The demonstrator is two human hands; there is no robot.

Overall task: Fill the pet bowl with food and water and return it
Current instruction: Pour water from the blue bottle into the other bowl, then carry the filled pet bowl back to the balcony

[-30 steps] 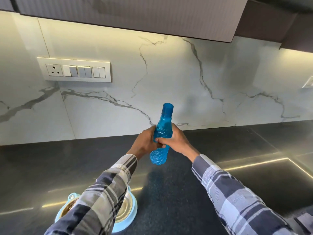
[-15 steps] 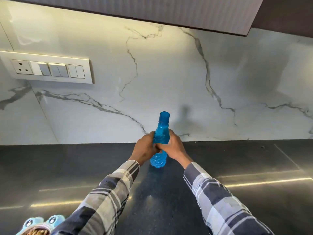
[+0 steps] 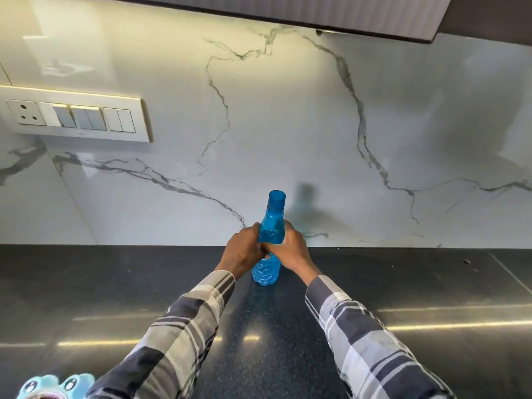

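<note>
Lower than a second ago and farther back, close to the marble wall (image 3: 288, 139): blue bottle (image 3: 269, 240) upright, base down at the dark desk (image 3: 403, 283), whether touching hard to tell. Clamped from both sides, left hand (image 3: 244, 250) and right hand (image 3: 290, 249) each curled round the middle, cap and ribbed base showing above and below. Down at the bottom left edge, just a sliver of the pet bowl (image 3: 54, 385), well apart from both hands.

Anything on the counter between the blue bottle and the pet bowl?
Nothing visible but the left sleeve. Both hands grip the bottle near the backsplash; the bowl sits bottom left, mostly out of frame.
</note>
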